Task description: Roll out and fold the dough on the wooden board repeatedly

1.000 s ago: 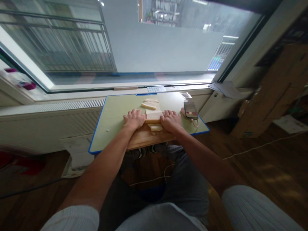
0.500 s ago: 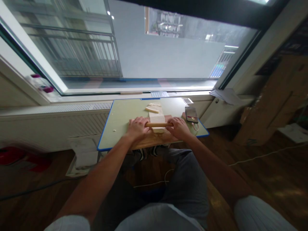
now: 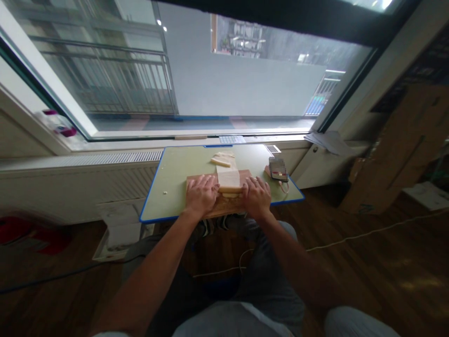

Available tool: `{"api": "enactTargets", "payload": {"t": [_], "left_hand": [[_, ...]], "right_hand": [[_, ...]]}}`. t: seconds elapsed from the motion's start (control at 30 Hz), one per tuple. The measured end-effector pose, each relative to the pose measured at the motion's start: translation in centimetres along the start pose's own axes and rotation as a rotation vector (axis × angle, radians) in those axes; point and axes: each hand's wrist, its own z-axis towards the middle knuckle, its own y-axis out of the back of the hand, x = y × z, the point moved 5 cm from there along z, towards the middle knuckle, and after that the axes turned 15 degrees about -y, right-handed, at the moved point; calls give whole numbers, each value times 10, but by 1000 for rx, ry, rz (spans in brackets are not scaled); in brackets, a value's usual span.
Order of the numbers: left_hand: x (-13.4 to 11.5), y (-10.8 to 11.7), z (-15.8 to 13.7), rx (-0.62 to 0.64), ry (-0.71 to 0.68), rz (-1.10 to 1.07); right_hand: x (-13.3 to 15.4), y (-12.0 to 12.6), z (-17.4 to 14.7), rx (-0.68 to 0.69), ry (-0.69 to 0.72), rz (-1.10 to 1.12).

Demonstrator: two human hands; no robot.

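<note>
A wooden rolling pin (image 3: pixel 230 189) lies crosswise over a pale dough strip (image 3: pixel 228 176) on a wooden board (image 3: pixel 224 206). My left hand (image 3: pixel 202 194) is closed over the pin's left end, and my right hand (image 3: pixel 257 194) presses on its right end with the fingers pointing forward. Most of both ends is hidden under my palms. Beyond the pin the strip runs away from me off the board, and a short folded piece of dough (image 3: pixel 220 161) rests at its far end. A little dough shows on the near side of the pin.
The board sits at the near edge of a pale green table (image 3: pixel 175 168) with blue trim. A phone-like device (image 3: pixel 278 169) with a strap lies at the table's right. A window and radiator (image 3: pixel 119 182) stand behind; a tall cardboard box (image 3: pixel 396 150) is at right.
The rolling pin has come nearer to me over the dough, and both hands have moved with it. My fingers now reach further forward over the pin.
</note>
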Motion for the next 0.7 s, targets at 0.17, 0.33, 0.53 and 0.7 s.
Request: {"api": "enactTargets", "payload": {"t": [0.17,0.33,0.53,0.7], "left_hand": [[-11,14,-9,-7,24,12],[-9,27,12,-7,149,11],[-8,13,27,79,112,29],[-5,-3,17,104,103,42]], "right_hand": [[-6,1,-19,-1,-19,40],[-2,4,-12,116,-39,-14],[8,1,11,152,-74,-41],[12,4,2,63,-9,-68]]}}
